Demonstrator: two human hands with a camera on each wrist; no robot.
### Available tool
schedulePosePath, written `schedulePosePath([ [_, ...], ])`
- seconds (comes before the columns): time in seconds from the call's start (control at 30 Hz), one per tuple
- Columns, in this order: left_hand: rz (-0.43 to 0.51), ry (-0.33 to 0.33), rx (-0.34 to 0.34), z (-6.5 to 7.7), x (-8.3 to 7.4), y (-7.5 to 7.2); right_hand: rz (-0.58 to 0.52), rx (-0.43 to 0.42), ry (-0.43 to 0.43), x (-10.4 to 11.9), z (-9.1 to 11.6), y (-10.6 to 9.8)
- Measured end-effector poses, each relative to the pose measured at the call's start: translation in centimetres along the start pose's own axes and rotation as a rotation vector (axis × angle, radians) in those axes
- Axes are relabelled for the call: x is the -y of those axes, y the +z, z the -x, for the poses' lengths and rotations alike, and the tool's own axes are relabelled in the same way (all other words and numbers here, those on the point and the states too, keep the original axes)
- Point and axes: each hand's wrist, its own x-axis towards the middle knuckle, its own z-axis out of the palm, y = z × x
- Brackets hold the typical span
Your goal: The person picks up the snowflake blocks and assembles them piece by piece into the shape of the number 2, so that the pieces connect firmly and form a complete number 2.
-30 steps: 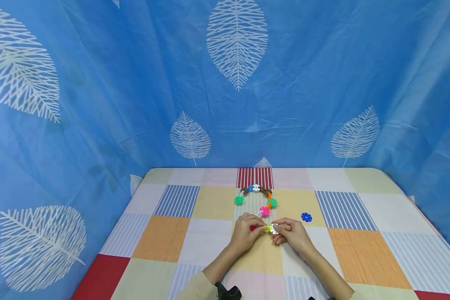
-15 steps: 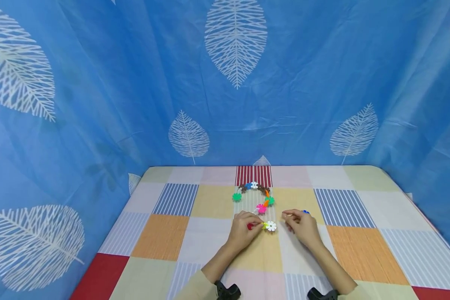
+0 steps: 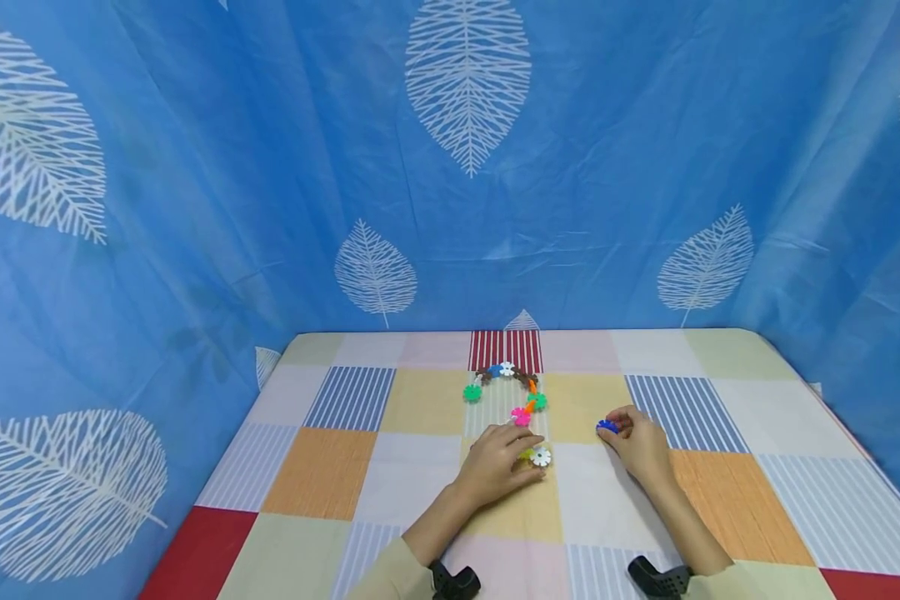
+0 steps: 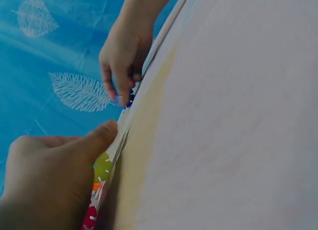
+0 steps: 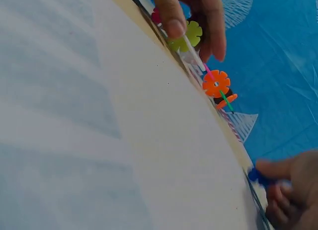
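Note:
My right hand [image 3: 643, 446] pinches a blue snowflake disc [image 3: 606, 426] between thumb and fingertips, right of the middle of the table. The left hand [image 3: 495, 462] rests with loosely extended fingers around a short joined piece; its white snowflake disc [image 3: 542, 457] lies between thumb and fingers. A yellow-green disc [image 5: 191, 37] of that piece shows under the left hand in the right wrist view. In the left wrist view a red disc [image 4: 89, 217] peeks out beside the left hand. Beyond the hands lies a curved chain of joined discs, with a pink disc [image 3: 521, 416] at its near end.
A green disc [image 3: 472, 392] forms the chain's left end. The patchwork cloth [image 3: 405, 475] covers the table. Blue curtains [image 3: 607, 167] with white leaf prints rise behind and at both sides. Black straps [image 3: 658, 577] sit on the wrists.
My right hand has let go of the white disc, moved right and taken hold of the blue disc. The left fingers have loosened and spread over the short joined piece.

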Motion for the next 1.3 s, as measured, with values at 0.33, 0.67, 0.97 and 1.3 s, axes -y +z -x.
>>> schedulePosePath([
  [0.33,-0.027,-0.043,0.02,-0.1,-0.3,0.8,-0.505,0.356,0.0,1.5,0.7,1.3],
  [0.67,0.12,-0.138,-0.044,0.0,-0.2,0.6,-0.508,0.398,-0.085,1.9,1.2,2.2],
  [0.97,0.163,-0.146,-0.068,0.1,-0.2,0.6,-0.55,0.368,-0.205,3.3,1.7,2.3],
  [1.3,0.171,-0.172,-0.075,0.3,0.1,0.0,-0.365,0.266,-0.24,4.7,2.0,2.3],
])
